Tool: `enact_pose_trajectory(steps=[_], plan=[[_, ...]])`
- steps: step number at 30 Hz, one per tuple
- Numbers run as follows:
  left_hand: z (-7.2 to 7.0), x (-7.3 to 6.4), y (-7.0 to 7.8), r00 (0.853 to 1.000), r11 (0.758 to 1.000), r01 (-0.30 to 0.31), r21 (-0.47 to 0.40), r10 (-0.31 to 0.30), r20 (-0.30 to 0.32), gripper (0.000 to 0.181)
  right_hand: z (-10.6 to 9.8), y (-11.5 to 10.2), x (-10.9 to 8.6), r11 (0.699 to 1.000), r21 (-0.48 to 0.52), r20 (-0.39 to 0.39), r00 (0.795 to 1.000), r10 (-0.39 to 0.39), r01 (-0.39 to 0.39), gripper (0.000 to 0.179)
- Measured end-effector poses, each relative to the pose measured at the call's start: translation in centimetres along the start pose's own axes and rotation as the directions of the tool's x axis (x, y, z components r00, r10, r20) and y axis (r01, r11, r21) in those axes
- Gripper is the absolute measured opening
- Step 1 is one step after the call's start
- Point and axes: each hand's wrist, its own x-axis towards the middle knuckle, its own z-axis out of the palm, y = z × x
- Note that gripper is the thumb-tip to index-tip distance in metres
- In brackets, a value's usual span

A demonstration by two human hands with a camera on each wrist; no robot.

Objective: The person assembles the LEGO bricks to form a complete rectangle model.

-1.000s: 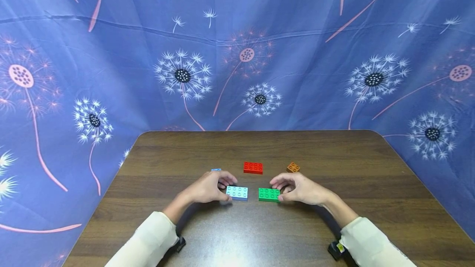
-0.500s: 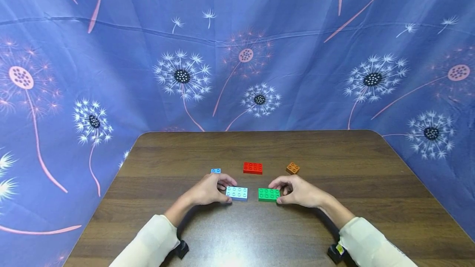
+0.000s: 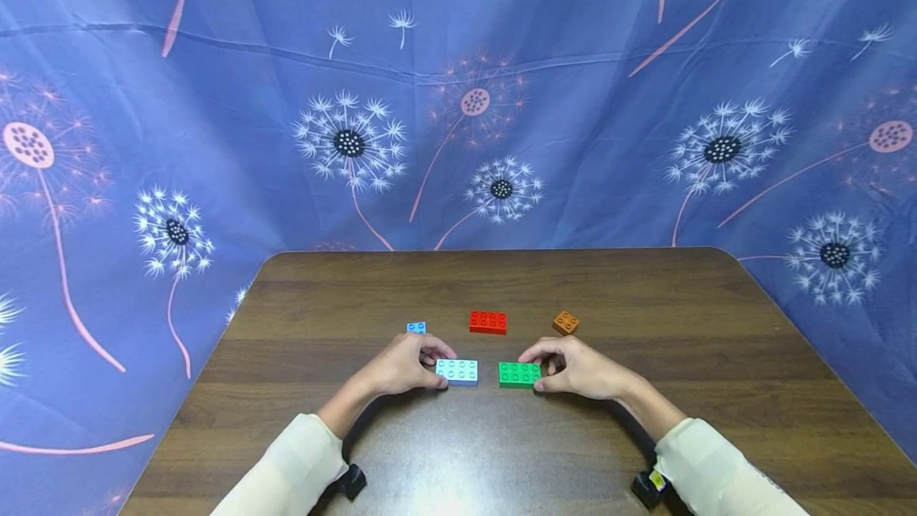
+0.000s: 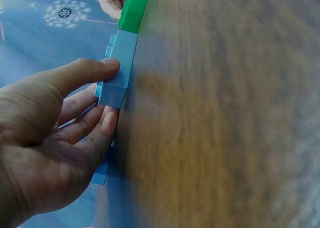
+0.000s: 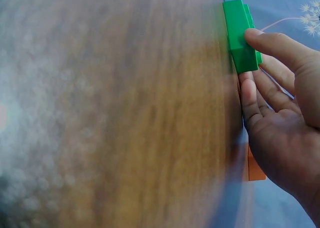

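My left hand (image 3: 403,366) pinches the left end of a light blue building brick (image 3: 457,373), thumb on its near side, as the left wrist view shows with the brick (image 4: 121,58) at the fingertips. Across a small gap, my right hand (image 3: 583,369) holds the right end of a green building brick (image 3: 519,374) between thumb and fingers. In the right wrist view the thumb lies on the near face of that green brick (image 5: 239,40). Both bricks rest on the wooden table (image 3: 444,452), studs up. The far fingertips are partly hidden behind the bricks.
A red brick (image 3: 488,322) lies farther back, between the hands. Behind the left hand sits a small blue brick (image 3: 416,327), partly covered. A small orange brick (image 3: 565,322) lies beyond the right hand. A blue dandelion-patterned cloth (image 3: 602,126) hangs behind the table.
My right thumb and fingers have shifted slightly left onto the green brick. The left hand stays at the light blue brick. Neither brick has visibly moved on the table.
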Motion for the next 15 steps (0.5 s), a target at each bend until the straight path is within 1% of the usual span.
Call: enact_pose_trajectory(steps=[7,11,15], plan=[[-0.1,-0.2,0.4,1.0,1.0,0.006,-0.02,-0.006,0.009,0.032,0.1,0.0,0.0,1.0,0.002,-0.015,0.999,-0.029,0.029,0.035],[-0.4,-0.4,1.0,1.0,0.999,0.009,-0.04,-0.009,0.013,0.031,-0.2,-0.8,-0.2,1.0,0.005,-0.021,1.0,-0.022,0.022,0.036],[-0.6,-0.7,1.6,1.0,0.999,0.009,-0.042,-0.008,0.01,0.032,-0.4,-1.6,-0.3,1.0,0.014,-0.016,1.0,-0.022,0.022,0.037]])
